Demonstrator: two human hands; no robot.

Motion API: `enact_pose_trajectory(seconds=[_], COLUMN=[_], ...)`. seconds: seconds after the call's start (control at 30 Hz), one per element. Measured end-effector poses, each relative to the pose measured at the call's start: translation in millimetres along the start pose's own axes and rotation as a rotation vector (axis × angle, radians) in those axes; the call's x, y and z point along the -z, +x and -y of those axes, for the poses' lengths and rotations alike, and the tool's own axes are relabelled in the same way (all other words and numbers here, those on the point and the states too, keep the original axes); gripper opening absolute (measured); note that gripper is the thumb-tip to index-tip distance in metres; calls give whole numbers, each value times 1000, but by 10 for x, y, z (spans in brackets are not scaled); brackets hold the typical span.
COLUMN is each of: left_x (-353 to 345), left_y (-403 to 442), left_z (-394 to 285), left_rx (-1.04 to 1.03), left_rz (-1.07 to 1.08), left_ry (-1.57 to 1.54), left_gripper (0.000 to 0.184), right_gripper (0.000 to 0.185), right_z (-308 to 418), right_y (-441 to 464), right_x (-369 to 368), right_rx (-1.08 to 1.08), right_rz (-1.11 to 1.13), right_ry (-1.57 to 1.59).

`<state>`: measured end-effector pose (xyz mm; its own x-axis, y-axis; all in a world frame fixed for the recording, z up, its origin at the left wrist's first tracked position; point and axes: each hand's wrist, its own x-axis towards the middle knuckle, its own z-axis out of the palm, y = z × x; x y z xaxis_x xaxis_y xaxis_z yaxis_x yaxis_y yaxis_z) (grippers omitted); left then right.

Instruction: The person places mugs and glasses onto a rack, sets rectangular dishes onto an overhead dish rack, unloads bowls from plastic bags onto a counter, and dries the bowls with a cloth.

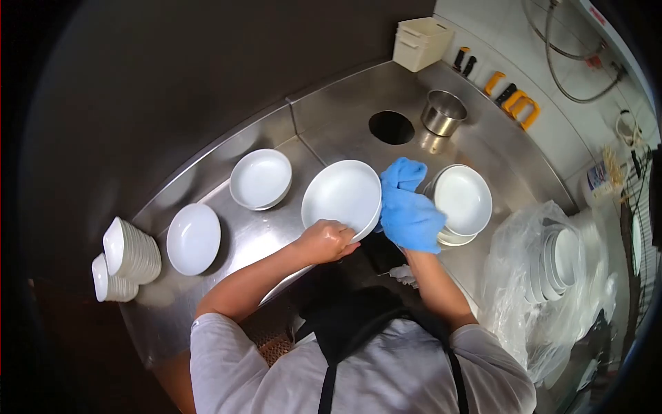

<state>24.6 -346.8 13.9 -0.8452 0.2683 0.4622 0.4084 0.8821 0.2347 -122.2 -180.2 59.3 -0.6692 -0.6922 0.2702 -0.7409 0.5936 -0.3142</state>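
Note:
A large white bowl [339,196] is tilted toward me at the middle of the view, and my left hand [327,239] grips its near rim, fingers wrapped under the edge. A blue cloth [411,215] drapes over my right hand [412,254] and hides most of its fingers. The cloth is bunched against the right side of the bowl. Just right of the cloth stands a stack of white bowls [464,200]. To the left, white bowls [261,178] and a white oval dish [194,239] rest on the steel counter [227,238].
Stacked white dishes [132,252] stand at the far left. A steel pot [443,112] sits beside a round hole [392,127] in the counter. Behind are a cream bin [421,45] and orange-handled tools [520,107]. Clear plastic [510,290] surrounds bowls [555,265] at right.

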Motion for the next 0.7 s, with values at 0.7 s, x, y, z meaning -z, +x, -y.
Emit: enact_pose_trajectory(seconds=[0.7], left_x=[-50], left_y=[-1467], left_z=[368], left_rx=[228], left_rz=[-160], left_ry=[87], left_gripper=[11], right_gripper=[70], right_z=[595], right_y=[787], right_x=[-1693], right_rx=[845], right_rz=[590], right_ry=[280])
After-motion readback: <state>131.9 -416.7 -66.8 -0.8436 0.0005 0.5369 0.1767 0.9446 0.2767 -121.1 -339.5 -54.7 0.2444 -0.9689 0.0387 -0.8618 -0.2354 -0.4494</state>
